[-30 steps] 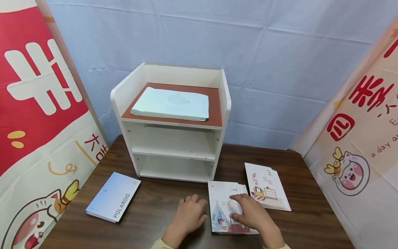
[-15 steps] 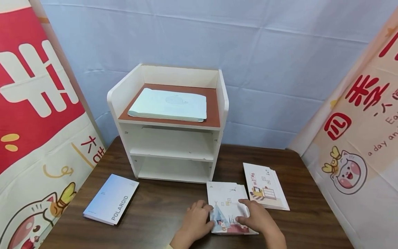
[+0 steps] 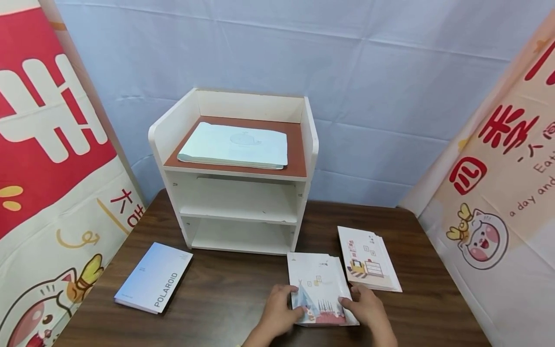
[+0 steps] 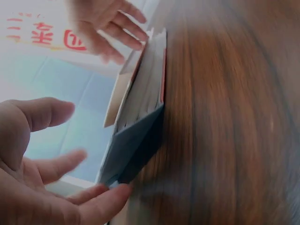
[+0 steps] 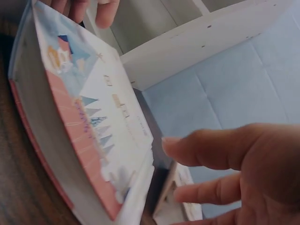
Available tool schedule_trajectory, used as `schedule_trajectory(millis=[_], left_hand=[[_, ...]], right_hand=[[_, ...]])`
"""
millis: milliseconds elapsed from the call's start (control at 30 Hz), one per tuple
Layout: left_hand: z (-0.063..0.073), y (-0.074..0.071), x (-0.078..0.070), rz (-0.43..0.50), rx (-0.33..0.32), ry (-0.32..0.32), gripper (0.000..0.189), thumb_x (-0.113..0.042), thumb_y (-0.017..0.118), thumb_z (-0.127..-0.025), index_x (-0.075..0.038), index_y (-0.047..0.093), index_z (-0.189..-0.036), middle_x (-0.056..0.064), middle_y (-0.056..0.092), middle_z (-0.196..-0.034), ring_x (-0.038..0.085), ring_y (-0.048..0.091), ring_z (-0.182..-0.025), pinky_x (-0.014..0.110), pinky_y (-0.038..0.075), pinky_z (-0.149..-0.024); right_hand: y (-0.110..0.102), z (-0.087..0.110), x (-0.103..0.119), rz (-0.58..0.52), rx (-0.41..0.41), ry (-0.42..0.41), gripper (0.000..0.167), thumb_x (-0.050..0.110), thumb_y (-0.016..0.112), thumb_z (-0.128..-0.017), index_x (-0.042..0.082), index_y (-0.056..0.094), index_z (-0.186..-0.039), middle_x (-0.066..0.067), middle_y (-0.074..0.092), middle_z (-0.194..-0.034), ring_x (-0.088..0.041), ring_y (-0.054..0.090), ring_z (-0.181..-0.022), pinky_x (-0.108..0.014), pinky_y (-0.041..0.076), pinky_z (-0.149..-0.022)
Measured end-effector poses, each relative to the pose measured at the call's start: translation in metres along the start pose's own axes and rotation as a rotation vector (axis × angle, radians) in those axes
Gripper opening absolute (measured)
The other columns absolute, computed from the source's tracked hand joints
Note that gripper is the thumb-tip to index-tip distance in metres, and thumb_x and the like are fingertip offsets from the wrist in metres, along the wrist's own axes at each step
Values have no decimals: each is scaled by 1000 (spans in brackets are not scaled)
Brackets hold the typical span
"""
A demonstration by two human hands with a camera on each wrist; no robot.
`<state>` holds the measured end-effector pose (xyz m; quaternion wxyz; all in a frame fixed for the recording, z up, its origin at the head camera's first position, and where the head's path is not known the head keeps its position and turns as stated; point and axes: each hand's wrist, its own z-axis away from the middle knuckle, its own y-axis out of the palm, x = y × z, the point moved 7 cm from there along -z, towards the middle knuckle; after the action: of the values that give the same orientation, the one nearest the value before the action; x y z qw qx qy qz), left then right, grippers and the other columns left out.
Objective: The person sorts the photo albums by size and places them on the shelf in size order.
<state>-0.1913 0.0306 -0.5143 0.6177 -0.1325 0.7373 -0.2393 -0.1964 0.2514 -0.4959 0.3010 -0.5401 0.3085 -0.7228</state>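
Observation:
A white hardcover book (image 3: 321, 289) with a tent drawing on its cover lies flat on the dark wooden table. My left hand (image 3: 276, 311) is at its left edge, thumb beside the lower corner. In the left wrist view, the fingertips (image 4: 119, 194) reach the book's spine corner, with the fingers loosely spread. At the lower right edge is my right hand (image 3: 367, 311), its thumb over the cover's side in the head view. The right wrist view has that hand's fingers spread apart, with the book's page edges (image 5: 33, 108) facing the camera.
A second illustrated book (image 3: 368, 260) lies just to the right. On the left is a blue-white POLAROID album (image 3: 155, 277). Behind stands a white shelf unit (image 3: 243, 217) with a pale whale-drawing book (image 3: 236, 144) on top. Printed cloths hang on both sides.
My left hand has moved right to the book's left edge. The right hand has drawn from above the cover to its lower right edge. The book has stayed nearly in place.

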Motion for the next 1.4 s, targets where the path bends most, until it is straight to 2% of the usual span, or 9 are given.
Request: schedule_trajectory(millis=[267,467,600,733,833,1100,1200,1333,1400], left_hand=[[-1,3,11,179,-8,-120,53,-8,76,-66,6,55,-112,19,54,-99,30,52,-85,40,45,-71],[0,7,15,273,23,-201,70,-5,77,-65,12,42,-123,23,58,-97,38,55,-90,48,45,-74],[1,11,19,319,29,-216,69,-1,76,-66,13,41,-123,18,58,-93,32,55,-85,41,48,-69],[3,18,22,451,55,-228,66,6,71,-67,11,39,-124,14,56,-86,23,56,-70,35,50,-55],[5,23,23,540,75,-249,67,10,66,-68,11,35,-127,13,55,-85,19,56,-63,34,51,-48],[5,25,28,623,64,-277,64,16,59,-70,12,34,-128,14,50,-83,21,55,-62,37,51,-49],[5,25,30,675,76,-294,63,15,60,-69,14,35,-128,14,50,-84,21,56,-62,38,51,-50],[5,21,33,729,101,-325,63,12,62,-69,12,37,-127,13,54,-86,21,58,-64,38,52,-52],[6,18,34,743,118,-343,64,11,63,-67,9,40,-127,13,55,-88,21,58,-65,37,52,-53]], right_hand=[[6,-4,-15,5,-29,43,52,28,71,-75,-14,53,-101,-31,55,-99,-48,51,-95,-53,40,-80],[10,-7,-24,-40,-31,90,56,29,74,-73,-14,51,-101,-32,54,-100,-46,50,-94,-52,40,-80],[13,-9,-27,-62,-30,108,58,29,75,-71,-14,52,-101,-32,53,-101,-46,50,-95,-53,39,-82],[17,-11,-30,-85,-11,135,62,31,77,-70,-15,51,-102,-32,53,-101,-45,50,-94,-52,40,-81],[21,-11,-32,-136,7,168,64,32,77,-70,-15,50,-103,-31,53,-99,-40,51,-90,-48,43,-77],[26,-6,-33,-350,0,208,56,23,75,-74,-15,47,-103,-25,50,-93,-27,50,-75,-34,46,-59],[27,-4,-35,-419,20,223,56,20,74,-74,-16,45,-106,-22,51,-90,-20,48,-62,-30,44,-50],[28,-1,-37,-451,79,243,56,16,74,-74,-16,47,-111,-18,54,-90,-20,48,-63,-31,44,-51],[30,0,-37,-457,116,242,54,14,74,-75,-15,48,-112,-16,54,-91,-23,50,-73,-35,46,-56]])
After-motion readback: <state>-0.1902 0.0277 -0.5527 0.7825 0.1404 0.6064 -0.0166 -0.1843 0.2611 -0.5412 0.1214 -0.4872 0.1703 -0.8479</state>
